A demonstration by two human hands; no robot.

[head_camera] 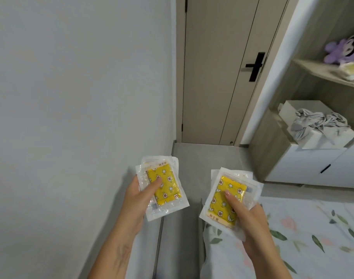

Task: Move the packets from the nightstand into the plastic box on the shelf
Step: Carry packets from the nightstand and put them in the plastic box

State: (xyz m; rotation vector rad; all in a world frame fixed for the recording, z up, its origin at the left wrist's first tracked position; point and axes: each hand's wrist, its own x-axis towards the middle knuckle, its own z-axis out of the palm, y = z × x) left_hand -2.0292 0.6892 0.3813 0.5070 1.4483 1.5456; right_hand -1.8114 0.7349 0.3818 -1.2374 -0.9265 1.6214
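Home bedroom: bed [293,238], door [222,67], shelf [323,73].

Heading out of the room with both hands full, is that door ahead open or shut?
Shut: the door sits flush in its frame, its black handle level, with no gap showing.

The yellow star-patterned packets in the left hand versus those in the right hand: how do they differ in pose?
The left hand's yellow star-patterned packets lean top-left, pale label strip at the far end; the right hand's yellow packets lean top-right, label strip nearest the camera. Both are small stacks in clear wrappers, pinned by a thumb.
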